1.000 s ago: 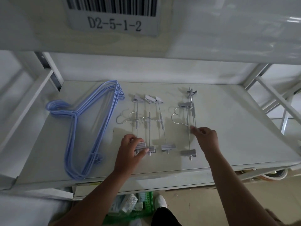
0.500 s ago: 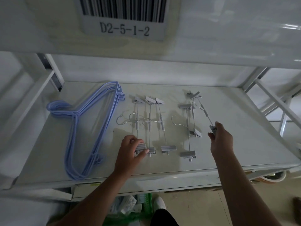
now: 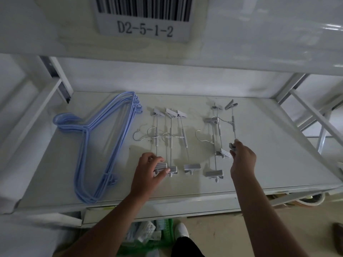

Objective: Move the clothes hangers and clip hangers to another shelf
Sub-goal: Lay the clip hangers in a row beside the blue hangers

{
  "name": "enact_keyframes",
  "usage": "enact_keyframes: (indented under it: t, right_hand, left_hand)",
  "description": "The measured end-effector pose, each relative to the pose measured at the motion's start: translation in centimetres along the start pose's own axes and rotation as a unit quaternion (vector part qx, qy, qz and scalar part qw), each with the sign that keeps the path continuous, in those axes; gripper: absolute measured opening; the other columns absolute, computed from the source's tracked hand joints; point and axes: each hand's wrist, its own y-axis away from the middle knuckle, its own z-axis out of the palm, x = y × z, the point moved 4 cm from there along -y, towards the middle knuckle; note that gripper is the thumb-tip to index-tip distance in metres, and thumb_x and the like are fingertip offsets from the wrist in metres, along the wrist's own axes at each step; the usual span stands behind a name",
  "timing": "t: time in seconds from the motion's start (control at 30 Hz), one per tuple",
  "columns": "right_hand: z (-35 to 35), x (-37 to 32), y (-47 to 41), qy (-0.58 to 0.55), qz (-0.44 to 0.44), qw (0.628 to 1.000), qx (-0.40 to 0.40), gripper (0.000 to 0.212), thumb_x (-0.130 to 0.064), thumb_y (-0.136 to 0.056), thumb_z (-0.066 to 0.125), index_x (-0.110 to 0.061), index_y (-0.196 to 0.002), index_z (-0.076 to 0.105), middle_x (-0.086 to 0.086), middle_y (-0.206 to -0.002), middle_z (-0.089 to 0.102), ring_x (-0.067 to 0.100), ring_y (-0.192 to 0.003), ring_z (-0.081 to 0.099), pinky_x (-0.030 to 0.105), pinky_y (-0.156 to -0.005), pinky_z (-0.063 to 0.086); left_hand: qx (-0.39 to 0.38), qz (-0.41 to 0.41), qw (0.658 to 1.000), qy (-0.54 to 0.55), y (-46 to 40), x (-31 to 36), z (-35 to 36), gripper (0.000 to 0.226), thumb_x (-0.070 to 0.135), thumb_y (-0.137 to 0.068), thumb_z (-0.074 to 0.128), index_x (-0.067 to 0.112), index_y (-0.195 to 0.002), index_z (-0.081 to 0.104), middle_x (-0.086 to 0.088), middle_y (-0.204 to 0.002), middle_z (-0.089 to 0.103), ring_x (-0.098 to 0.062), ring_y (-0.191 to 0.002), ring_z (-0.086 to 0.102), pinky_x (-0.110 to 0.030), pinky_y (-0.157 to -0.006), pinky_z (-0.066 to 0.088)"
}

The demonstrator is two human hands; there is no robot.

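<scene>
Clip hangers (image 3: 170, 138) lengthwise, hooks leftward

White metal shelf (image 3: 259, 164) carrying everything. Stack of blue clothes hangers (image 3: 104, 145) lying flat on left side. Three grey clip hangers (image 3: 170, 141) side by side mid-shelf, second bunch of clip hangers (image 3: 215, 141) just right.

White metal shelf board (image 3: 269, 154) lay bare right of grey clip hangers (image 3: 215, 141); narrow bare strip ran along front edge. Stacked blue wire clothes hangers (image 3: 104, 145) filled left side. Upper white shelf beam (image 3: 241, 43) overhung, limiting headroom.
</scene>
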Motion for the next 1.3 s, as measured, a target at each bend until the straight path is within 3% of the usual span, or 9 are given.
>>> enact_keyframes:
  t: [0.07, 0.2, 0.6, 0.83, 1.17, 1.3]
  right_hand:
    - [-0.2, 0.0, -0.3, 0.002, 0.007, 1.0, 0.006, 0.018, -0.019, -0.088, 0.065, -0.011, -0.073, 0.068, 0.013, -0.094, 0.073, 0.018, -0.087, 0.067, 0.025, -0.081, 0.05]
    - [-1.1, -0.3, -0.4, 0.039, -0.015, 0.999, 0.012, 0.016, -0.02, -0.087, 0.066, -0.013, -0.073, 0.068, 0.003, -0.078, 0.071, 0.018, -0.083, 0.065, 0.028, -0.081, 0.05]
    - [-3.2, 0.7, 0.8, 0.086, -0.054, 0.995, 0.019, 0.019, -0.024, -0.086, 0.065, -0.015, -0.069, 0.067, 0.004, -0.076, 0.07, 0.019, -0.078, 0.061, 0.033, -0.077, 0.047]
    - [-2.9, 1.6, 1.6, 0.051, -0.053, 0.997, 0.004, 0.019, -0.023, -0.089, 0.064, -0.015, -0.073, 0.068, 0.004, -0.075, 0.069, 0.02, -0.083, 0.064, 0.038, -0.088, 0.05]
    - [0.6, 2.2, 3.1, 0.003, -0.083, 0.993, -0.084, 0.017, -0.027, -0.087, 0.065, -0.014, -0.076, 0.071, 0.0, -0.072, 0.07, 0.017, -0.078, 0.065, 0.034, -0.085, 0.053]
    - [3.6, 4.1, 4.5, -0.039, -0.029, 0.988, -0.147, 0.013, -0.014, -0.092, 0.064, -0.008, -0.082, 0.068, 0.0, -0.071, 0.067, 0.015, -0.079, 0.063, 0.033, -0.089, 0.051]
  left_hand:
    - [0.0, -0.001, 1.0, -0.002, 0.0, 0.0, 0.0, 0.033, 0.047, -0.079, 0.064, 0.025, -0.103, 0.065, 0.005, -0.111, 0.045, -0.01, -0.095, 0.057, -0.027, -0.076, 0.056]
    - [-0.001, -0.004, 1.0, -0.004, 0.0, 0.0, 0.0, 0.032, 0.047, -0.08, 0.064, 0.026, -0.103, 0.064, 0.006, -0.111, 0.044, -0.01, -0.096, 0.057, -0.028, -0.078, 0.056]
    - [0.006, -0.006, 1.0, 0.001, -0.2, 0.0, 0.0, 0.034, 0.048, -0.078, 0.062, 0.025, -0.103, 0.067, 0.009, -0.11, 0.044, -0.011, -0.096, 0.056, -0.023, -0.077, 0.055]
    - [0.014, -0.003, 1.0, 0.003, -0.2, 0.1, 0.0, 0.031, 0.046, -0.081, 0.06, 0.024, -0.101, 0.068, 0.007, -0.109, 0.045, -0.013, -0.096, 0.057, -0.027, -0.077, 0.056]
    - [0.014, -0.017, 1.0, 0.0, -0.3, 0.1, 0.1, 0.029, 0.044, -0.086, 0.055, 0.023, -0.099, 0.069, 0.006, -0.106, 0.047, -0.009, -0.09, 0.059, -0.028, -0.078, 0.056]
    - [0.012, -0.018, 1.0, -0.002, -0.3, 0.1, 0.1, 0.03, 0.045, -0.087, 0.054, 0.023, -0.099, 0.069, 0.005, -0.106, 0.048, -0.009, -0.089, 0.06, -0.028, -0.078, 0.056]
